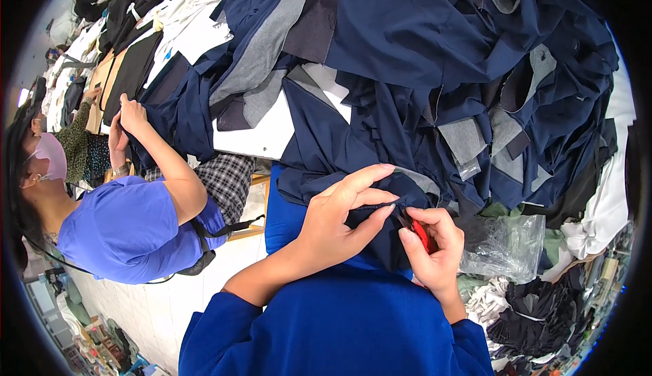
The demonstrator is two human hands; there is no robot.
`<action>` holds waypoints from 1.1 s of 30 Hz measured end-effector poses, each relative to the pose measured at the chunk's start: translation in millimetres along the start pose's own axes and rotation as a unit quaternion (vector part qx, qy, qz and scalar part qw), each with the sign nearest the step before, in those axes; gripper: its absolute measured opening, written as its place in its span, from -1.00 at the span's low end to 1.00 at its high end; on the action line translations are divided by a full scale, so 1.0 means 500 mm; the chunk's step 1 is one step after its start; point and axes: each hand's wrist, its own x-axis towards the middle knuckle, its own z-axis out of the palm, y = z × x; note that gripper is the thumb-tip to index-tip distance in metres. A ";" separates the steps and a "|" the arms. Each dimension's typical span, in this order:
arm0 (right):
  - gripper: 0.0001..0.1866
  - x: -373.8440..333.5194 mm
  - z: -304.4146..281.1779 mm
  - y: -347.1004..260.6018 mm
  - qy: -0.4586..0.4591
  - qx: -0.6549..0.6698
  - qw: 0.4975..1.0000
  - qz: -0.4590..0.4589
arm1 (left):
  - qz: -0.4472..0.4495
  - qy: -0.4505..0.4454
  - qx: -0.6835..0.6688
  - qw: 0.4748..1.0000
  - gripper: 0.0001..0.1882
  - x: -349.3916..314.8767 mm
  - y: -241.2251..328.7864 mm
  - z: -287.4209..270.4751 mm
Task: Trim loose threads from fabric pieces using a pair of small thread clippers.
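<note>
My left hand [333, 220] pinches the edge of a dark navy garment [316, 132] between thumb and fingers, close in front of my body. The garment runs from the table down toward my lap. My right hand [438, 257] is closed around red-handled thread snips [425, 237]. Their dark tip points at the cloth edge, right beside my left fingertips; whether it touches the cloth I cannot tell. Beyond my hands, a big heap of navy garments [407, 30] with grey linings covers the table.
On the left, a person in a purple shirt [129, 220] handles navy cloth at the same white table [261, 138]. Clear plastic bags [506, 247] lie by my right hand. Below them are bundles of black cloth strips [536, 315] and white strips [489, 301].
</note>
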 end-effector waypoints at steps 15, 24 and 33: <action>-0.75 0.000 0.006 -0.002 0.005 0.023 1.000 0.018 | 0.090 0.046 0.051 0.994 -0.43 0.000 -0.009 0.010; -0.75 -0.001 0.007 -0.004 0.007 0.019 1.000 0.013 | 0.097 0.027 0.080 0.992 -0.41 0.004 -0.007 0.004; -0.79 0.004 0.016 0.015 0.020 0.038 0.999 0.034 | 0.109 0.027 0.101 0.988 -0.36 0.006 -0.004 0.002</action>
